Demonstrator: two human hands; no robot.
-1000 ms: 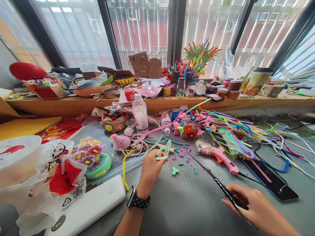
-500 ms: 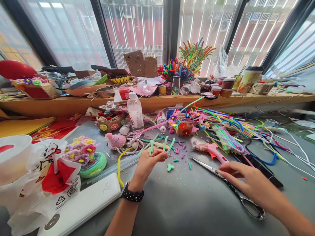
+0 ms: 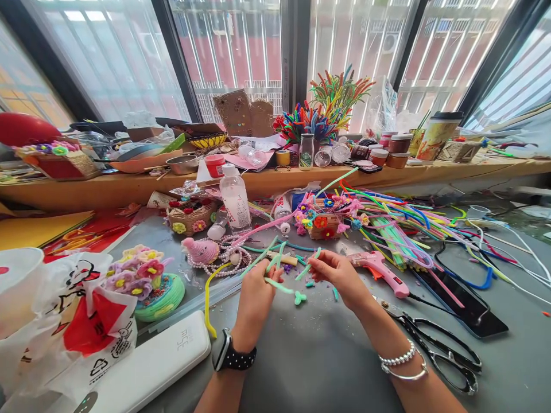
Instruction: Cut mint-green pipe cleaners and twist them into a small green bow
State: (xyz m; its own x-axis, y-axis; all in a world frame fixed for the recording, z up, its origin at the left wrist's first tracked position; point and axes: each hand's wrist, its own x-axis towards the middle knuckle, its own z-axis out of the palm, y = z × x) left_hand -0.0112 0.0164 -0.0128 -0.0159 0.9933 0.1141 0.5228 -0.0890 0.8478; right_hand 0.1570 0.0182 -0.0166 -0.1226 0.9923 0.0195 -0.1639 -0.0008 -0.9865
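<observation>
My left hand [image 3: 257, 289], with a black watch on the wrist, is closed around a bundle of short mint-green pipe cleaner pieces [image 3: 275, 265] just above the grey table [image 3: 327, 355]. My right hand [image 3: 340, 274], with bracelets on its wrist, pinches one end of a green piece [image 3: 310, 263] of that bundle. A small green pipe cleaner bow [image 3: 299, 297] lies on the table between the hands. The scissors [image 3: 443, 350] lie on the table to the right of my right forearm.
A pink glue gun [image 3: 381, 271] and a dark tablet [image 3: 462, 301] lie to the right. Loose coloured pipe cleaners [image 3: 400, 221] and small flower baskets [image 3: 322, 221] fill the back. A white power bank [image 3: 146, 367] and a plastic bag [image 3: 73, 321] sit at the left.
My right hand has let go of the scissors, which now lie on the table, and has moved left to take hold of a green piece in my left hand.
</observation>
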